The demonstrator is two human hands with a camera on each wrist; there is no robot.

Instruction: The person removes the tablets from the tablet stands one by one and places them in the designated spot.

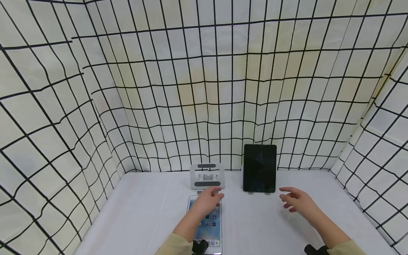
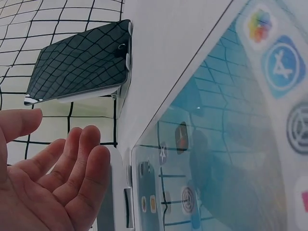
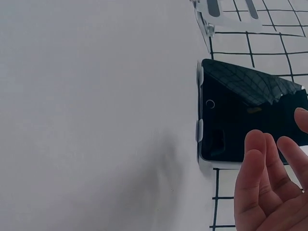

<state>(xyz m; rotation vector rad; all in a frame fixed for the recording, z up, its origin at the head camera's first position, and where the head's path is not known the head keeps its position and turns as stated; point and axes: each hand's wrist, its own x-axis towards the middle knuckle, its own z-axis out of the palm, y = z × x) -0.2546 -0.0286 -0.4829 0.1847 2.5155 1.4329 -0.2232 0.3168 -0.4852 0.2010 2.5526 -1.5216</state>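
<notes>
My left hand (image 1: 205, 203) hovers over the upper part of a white tablet (image 1: 210, 232), fingers loosely bent and holding nothing. The tablet lies flat, its lit screen full of app icons. Just beyond it stands an unoccupied grey-white tablet stand (image 1: 207, 183) with dark pads. To the right, a black tablet (image 1: 259, 168) with a dark screen leans upright on a second stand, whose small lips (image 3: 199, 130) catch its lower edge. My right hand (image 1: 299, 203) is in the air beside that tablet, apart from it, fingers relaxed. In the left wrist view, the left palm (image 2: 53, 192) faces up beside the lit screen.
A white cloth covers the table (image 1: 143, 212). White walls with a black grid (image 1: 200, 85) enclose it at the back and both sides. Dark wrist straps (image 1: 200, 247) sit at the sleeve cuffs.
</notes>
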